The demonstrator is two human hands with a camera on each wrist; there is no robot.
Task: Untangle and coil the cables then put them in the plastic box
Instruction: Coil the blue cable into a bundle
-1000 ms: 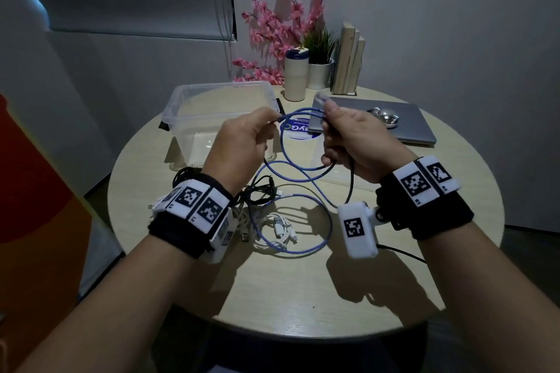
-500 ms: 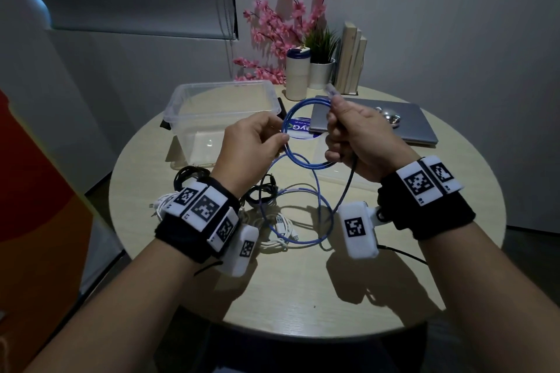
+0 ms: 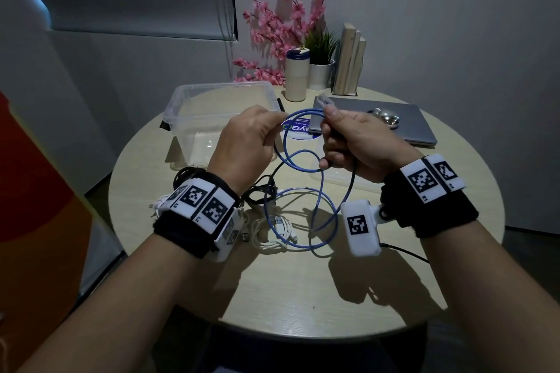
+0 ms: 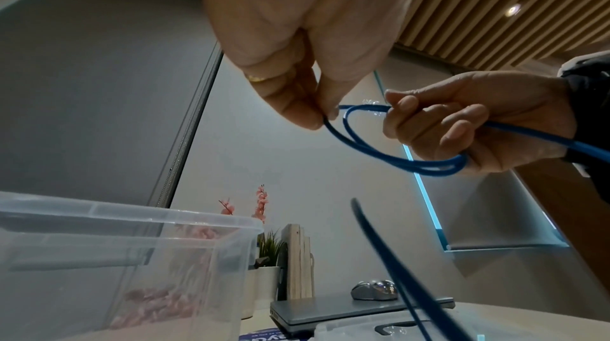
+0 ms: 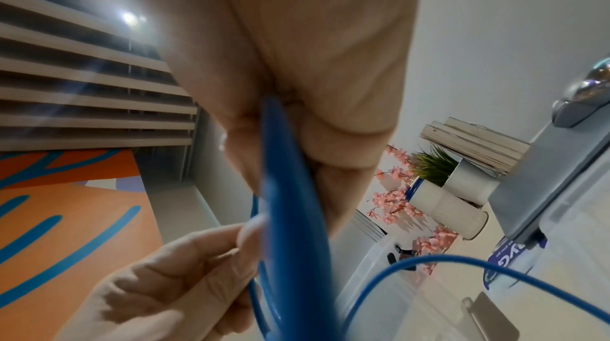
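Both hands hold a blue cable (image 3: 298, 157) above the round table (image 3: 303, 288). My left hand (image 3: 272, 124) pinches one strand between thumb and fingers (image 4: 310, 114). My right hand (image 3: 328, 118) grips the gathered loops (image 4: 429, 166), and the clear plug (image 3: 323, 100) sticks up above its thumb. The rest of the blue cable (image 3: 303, 221) hangs down and lies looped on the table. The clear plastic box (image 3: 194, 94) stands behind my left hand, with no cable visible inside. A white cable (image 3: 272, 236) and a black cable (image 3: 260, 191) lie tangled below the hands.
A closed grey laptop (image 3: 415, 127) with a silver mouse (image 3: 386, 118) lies at the back right. A white tumbler (image 3: 297, 76), a potted plant (image 3: 321, 70), books (image 3: 348, 60) and pink flowers (image 3: 281, 27) stand at the far edge. A clear lid (image 3: 342, 175) lies under my right hand.
My left hand has risen and moved closer to the right hand. A wider blue loop now stands between the hands, and the plug points higher above the right thumb.
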